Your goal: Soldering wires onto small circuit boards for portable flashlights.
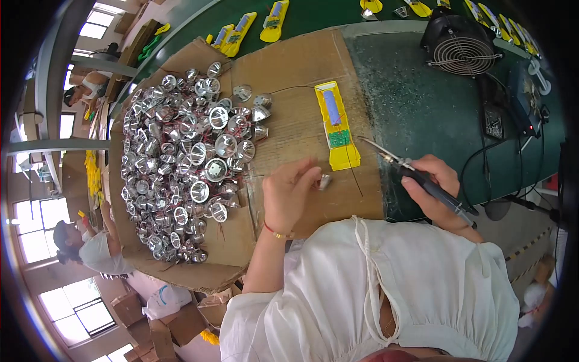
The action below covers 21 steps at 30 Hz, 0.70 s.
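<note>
My right hand (432, 181) is closed around the dark handle of a soldering iron (443, 196). Its metal tip points up and left, close to a yellow plastic housing (345, 159) but apart from it. Inside that housing lie a purple-blue cylindrical battery (332, 107) and a green circuit board (339, 139); thin dark wires run out of it. Left of the housing, my left hand (289, 192) has thumb and fingers pinched together. A small silvery piece (324, 181) shows at its fingertips; whether the fingers grip it is unclear.
A cardboard box (199, 274) full of shiny reflector cups (226, 146) stands at the left. More yellow housings (274, 21) line the far side. A black fan (463, 55) and a soldering station (523, 90) with cables are at the right. Other people (90, 244) work at far left.
</note>
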Tool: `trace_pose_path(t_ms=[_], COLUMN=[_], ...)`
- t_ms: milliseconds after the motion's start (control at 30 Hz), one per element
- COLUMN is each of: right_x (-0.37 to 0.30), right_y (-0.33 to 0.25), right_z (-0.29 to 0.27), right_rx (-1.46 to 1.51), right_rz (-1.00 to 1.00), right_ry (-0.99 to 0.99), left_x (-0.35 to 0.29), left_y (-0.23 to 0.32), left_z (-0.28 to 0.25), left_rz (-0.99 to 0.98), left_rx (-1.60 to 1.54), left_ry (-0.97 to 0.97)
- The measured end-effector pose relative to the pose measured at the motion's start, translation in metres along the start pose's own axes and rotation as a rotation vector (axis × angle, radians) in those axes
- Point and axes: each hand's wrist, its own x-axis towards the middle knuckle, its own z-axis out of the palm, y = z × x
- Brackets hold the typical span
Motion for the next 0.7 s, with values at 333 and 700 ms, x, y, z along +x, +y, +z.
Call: trace_pose_path(t_ms=[333,700], right_x=[0.0,0.006], right_y=[0.012,0.018], right_z=[0.012,0.026], right_rx=[-0.02,0.012], right_rz=[0.261,0.234], right_ry=[0.023,0.047], left_x=[0.024,0.029], left_y=[0.002,-0.001], left_z=[0.029,0.038], left_rz=[0.208,0.253], left_rx=[0.267,0.336], left_ry=[0.009,0.016])
